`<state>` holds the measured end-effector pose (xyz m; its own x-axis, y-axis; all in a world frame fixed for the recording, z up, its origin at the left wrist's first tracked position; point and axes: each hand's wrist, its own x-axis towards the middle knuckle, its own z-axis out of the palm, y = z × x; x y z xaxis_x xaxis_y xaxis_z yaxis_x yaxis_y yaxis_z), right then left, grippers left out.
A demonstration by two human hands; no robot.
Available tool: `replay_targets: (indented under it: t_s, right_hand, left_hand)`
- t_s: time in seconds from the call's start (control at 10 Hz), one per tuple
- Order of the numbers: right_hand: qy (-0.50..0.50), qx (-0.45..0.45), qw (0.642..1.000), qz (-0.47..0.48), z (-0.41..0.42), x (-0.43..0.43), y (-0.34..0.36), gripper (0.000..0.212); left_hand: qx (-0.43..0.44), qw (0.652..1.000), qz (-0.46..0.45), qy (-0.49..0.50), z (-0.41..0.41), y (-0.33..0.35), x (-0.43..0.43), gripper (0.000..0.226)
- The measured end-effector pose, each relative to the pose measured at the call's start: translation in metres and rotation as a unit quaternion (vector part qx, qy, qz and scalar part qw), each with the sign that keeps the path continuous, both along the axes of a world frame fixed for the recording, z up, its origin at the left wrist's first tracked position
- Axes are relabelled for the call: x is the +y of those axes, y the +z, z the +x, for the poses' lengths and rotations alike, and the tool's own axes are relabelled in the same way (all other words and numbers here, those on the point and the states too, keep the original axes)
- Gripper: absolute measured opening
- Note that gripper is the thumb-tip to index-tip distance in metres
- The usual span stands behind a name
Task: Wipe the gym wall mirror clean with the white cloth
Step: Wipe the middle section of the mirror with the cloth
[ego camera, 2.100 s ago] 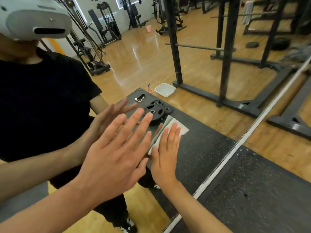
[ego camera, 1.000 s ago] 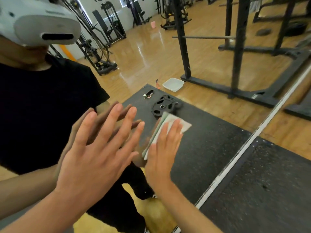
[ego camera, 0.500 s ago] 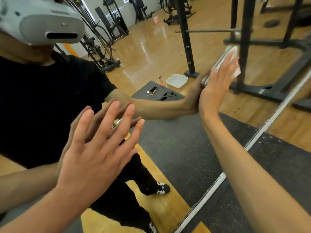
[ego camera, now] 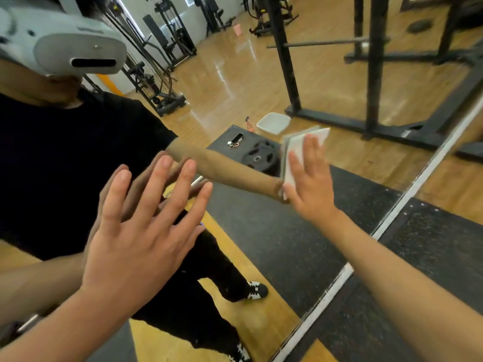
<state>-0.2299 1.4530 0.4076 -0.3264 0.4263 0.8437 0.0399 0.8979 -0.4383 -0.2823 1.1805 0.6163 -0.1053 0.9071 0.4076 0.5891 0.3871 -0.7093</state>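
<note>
While the left hand [ego camera: 138,246] lies flat on the gym wall mirror [ego camera: 326,82], fingers spread and released, the right hand [ego camera: 311,184] presses the folded white cloth [ego camera: 294,141] against the glass with straight fingers, above the mirror's lower edge.

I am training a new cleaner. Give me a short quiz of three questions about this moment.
1. Which hand presses the white cloth against the mirror? A left hand; B right hand.
2. True or false: the left hand is curled into a fist.
3. Fill in: the right hand's fingers on the cloth are ___ (straight or curled).
Key: 1 B; 2 false; 3 straight.
</note>
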Motion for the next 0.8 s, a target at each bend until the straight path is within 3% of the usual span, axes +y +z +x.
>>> replay_targets:
  t_s: [0.1, 0.2, 0.3, 0.4, 0.5, 0.6, 0.7, 0.8]
  right_hand:
    - [-0.053, 0.062, 0.957, -0.278, -0.017, 0.075, 0.033, 0.076]
    - [-0.077, 0.130, 0.887, -0.436, -0.029, 0.032, 0.065, 0.074]
    - [-0.027, 0.121, 0.909, -0.399, -0.033, -0.069, 0.067, 0.064]
    - [0.043, 0.061, 0.959, -0.272, -0.024, -0.182, 0.029, 0.061]
    - [0.057, -0.025, 0.991, -0.119, -0.015, -0.170, -0.003, 0.063]
    - [0.020, -0.001, 0.978, -0.209, -0.012, -0.076, 0.028, 0.064]
    - [-0.015, 0.084, 0.907, -0.413, -0.017, 0.017, 0.089, 0.068]
    - [-0.044, 0.118, 0.881, -0.457, -0.025, 0.016, 0.121, 0.062]
  left_hand:
    - [-0.024, 0.999, 0.008, -0.035, -0.011, -0.009, -0.001, 0.071]
    - [0.038, 0.997, -0.021, -0.059, -0.015, -0.009, -0.007, 0.066]
    - [0.018, 0.997, 0.000, -0.078, -0.017, -0.011, -0.007, 0.067]
    - [-0.028, 0.998, 0.020, -0.056, -0.011, -0.011, 0.001, 0.071]
    - [0.051, 0.997, -0.029, -0.056, -0.021, -0.009, -0.007, 0.067]
    - [0.126, 0.990, -0.054, -0.044, -0.026, -0.010, -0.011, 0.067]
    - [0.129, 0.989, -0.053, -0.051, -0.025, -0.009, -0.010, 0.069]
    - [0.142, 0.987, -0.057, -0.049, -0.025, -0.011, -0.011, 0.070]
